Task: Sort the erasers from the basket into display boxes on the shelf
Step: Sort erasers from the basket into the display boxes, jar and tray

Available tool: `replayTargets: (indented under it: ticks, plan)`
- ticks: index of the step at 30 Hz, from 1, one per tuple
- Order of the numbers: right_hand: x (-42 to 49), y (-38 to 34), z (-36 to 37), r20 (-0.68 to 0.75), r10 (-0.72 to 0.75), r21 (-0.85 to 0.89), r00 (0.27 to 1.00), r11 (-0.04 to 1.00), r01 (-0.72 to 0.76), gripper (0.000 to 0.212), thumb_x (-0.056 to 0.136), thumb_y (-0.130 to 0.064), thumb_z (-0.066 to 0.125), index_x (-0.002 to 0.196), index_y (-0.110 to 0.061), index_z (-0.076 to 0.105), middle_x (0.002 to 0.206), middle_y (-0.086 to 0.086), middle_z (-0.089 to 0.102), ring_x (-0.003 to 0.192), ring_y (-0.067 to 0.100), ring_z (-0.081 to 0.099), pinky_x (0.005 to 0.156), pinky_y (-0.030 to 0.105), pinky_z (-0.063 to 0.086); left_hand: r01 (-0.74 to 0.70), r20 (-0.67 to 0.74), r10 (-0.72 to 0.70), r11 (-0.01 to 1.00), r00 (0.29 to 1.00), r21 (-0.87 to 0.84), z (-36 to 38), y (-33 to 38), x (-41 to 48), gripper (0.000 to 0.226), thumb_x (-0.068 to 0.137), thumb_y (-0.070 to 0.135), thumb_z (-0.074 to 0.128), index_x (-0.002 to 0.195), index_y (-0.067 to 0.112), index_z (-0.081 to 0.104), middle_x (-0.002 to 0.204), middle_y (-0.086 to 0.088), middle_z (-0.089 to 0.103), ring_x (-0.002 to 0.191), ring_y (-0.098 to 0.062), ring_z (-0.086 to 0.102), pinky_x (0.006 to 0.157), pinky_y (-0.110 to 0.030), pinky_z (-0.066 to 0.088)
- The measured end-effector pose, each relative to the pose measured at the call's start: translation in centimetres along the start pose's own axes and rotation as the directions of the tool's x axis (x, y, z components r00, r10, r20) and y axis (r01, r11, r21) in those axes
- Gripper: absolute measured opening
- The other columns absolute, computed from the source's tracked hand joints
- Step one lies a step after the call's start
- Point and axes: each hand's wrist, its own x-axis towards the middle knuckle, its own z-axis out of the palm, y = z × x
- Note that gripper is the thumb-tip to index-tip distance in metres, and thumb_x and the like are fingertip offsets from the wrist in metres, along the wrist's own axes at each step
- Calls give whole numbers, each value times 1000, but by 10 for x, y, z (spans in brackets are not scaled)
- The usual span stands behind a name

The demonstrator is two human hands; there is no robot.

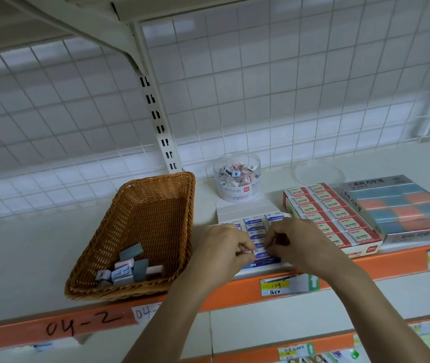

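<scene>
A wicker basket (pixel 140 221) stands on the shelf at the left, with several grey, blue and pink erasers (pixel 127 268) in its near corner. To its right lies a white display box (pixel 245 209) of blue-and-white erasers (pixel 254 222). My left hand (pixel 225 246) and my right hand (pixel 296 238) are both over the box's front rows, fingertips pinched together on a blue-and-white eraser (pixel 259 254) between them. The hands hide much of the box.
A clear tub of small erasers (pixel 237 179) stands behind the box. Right of it are a red box of 2B erasers (pixel 331 216) and a box of blue and orange erasers (pixel 402 208). The orange shelf edge (pixel 234 292) carries price tags.
</scene>
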Motion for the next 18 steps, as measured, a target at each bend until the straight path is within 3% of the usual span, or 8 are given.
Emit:
replayTargets:
  ticks: [4,9,13,15,18]
  plan:
    - [2,-5,-1,-13,-21,-35,1000,999,20,11,85,-20,64,93,-23,71,97,-7,68,81,4,57,75,17,49,5,38,-5,1000,999,-22,-6,-4,0,21,82,19,73,103,16,73,99,0,68,83,-5,62,80,-20,52]
    - [9,-17,4,-124,-56,3,991,998,57,14,88,-15,60,95,-23,70,85,-8,65,72,5,56,66,11,42,-13,15,12,999,1000,39,-9,0,-4,21,85,23,69,104,16,73,101,-3,64,87,-14,61,79,-30,52]
    - [17,-37,13,-179,-144,31,973,988,152,16,86,-13,60,89,-25,70,77,-13,62,62,-4,51,60,4,37,-39,-162,48,998,986,56,-25,-12,-15,14,92,20,60,96,18,73,87,4,59,79,-9,54,70,-22,41]
    - [20,-51,21,-181,-198,52,963,976,210,16,83,-9,61,87,-23,69,75,-12,60,63,-2,51,62,7,39,2,-259,21,996,966,89,-34,-24,-24,13,91,19,59,95,20,72,85,8,55,80,-9,52,70,-21,40]
    - [28,-76,38,-180,-317,10,931,946,324,17,77,-5,62,86,-18,69,82,1,64,78,18,59,72,26,44,101,-352,-48,986,935,135,-43,-48,-38,13,91,19,58,93,20,70,92,4,59,89,-14,53,78,-30,44]
